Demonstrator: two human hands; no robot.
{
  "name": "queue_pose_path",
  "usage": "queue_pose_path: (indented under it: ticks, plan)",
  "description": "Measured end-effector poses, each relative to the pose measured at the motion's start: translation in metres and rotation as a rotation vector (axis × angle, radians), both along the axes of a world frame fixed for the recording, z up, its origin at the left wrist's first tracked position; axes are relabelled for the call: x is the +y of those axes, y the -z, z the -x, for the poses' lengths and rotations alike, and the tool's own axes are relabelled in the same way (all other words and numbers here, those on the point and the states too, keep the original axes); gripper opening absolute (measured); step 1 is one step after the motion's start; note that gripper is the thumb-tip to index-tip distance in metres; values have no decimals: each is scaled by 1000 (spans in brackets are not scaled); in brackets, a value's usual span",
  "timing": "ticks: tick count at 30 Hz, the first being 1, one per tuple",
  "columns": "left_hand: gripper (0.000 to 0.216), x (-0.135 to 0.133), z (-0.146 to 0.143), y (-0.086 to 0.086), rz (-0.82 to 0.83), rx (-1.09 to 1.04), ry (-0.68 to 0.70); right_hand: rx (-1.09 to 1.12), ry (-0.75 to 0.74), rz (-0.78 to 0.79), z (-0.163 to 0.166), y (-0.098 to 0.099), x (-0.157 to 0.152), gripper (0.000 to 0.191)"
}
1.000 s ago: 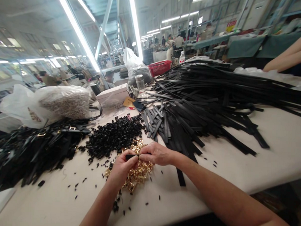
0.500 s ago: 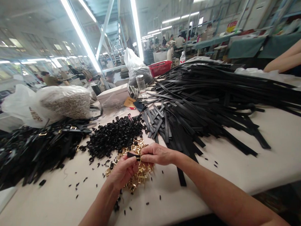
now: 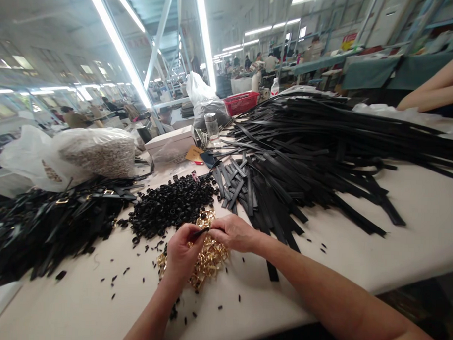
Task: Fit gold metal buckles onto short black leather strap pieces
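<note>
Between my two hands is a short black strap [image 3: 201, 233]. My left hand [image 3: 183, 248] is closed on its left part, thumb and fingers pinching it. The fingers of my right hand [image 3: 233, 233] are pinched at the strap's right end; whether a buckle is also in them is hidden. Directly beneath both hands lies a heap of gold buckles [image 3: 210, 261]. Behind it spreads a pile of small black loops [image 3: 169, 205]. Short black strap pieces [image 3: 233, 182] lie just beyond my right hand.
Long black straps [image 3: 309, 138] cover the table's right back. Black straps with buckles [image 3: 53, 223] are heaped at the left, below a plastic bag [image 3: 97, 153]. A white box [image 3: 171, 141], glass jar [image 3: 212, 127] and red basket [image 3: 241, 102] stand behind. Another person's arm [image 3: 435, 83] is at far right.
My left hand has turned and its fingers have wrapped further round the strap. The strap now slants up to the right and less of it shows. My right hand has barely moved.
</note>
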State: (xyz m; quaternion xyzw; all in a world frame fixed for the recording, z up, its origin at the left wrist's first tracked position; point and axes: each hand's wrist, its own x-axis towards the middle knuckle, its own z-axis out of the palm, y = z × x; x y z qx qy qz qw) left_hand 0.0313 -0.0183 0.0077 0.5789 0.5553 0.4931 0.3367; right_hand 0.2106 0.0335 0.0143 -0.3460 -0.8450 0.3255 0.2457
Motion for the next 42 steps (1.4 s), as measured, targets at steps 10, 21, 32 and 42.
queue_pose_path:
  ticks: [10,21,32,42]
  plan:
    - [35,2,7,-5,306,-335,251,-77,-215,-55,-6,-2,2,21]
    - [30,5,10,-5,407,-315,333,-228,-198,-180,-17,-14,3,32]
    - [22,8,-1,5,332,-276,211,-105,49,-691,-14,-16,2,16]
    - [22,7,-7,8,262,-551,80,341,80,-40,8,-4,-11,25]
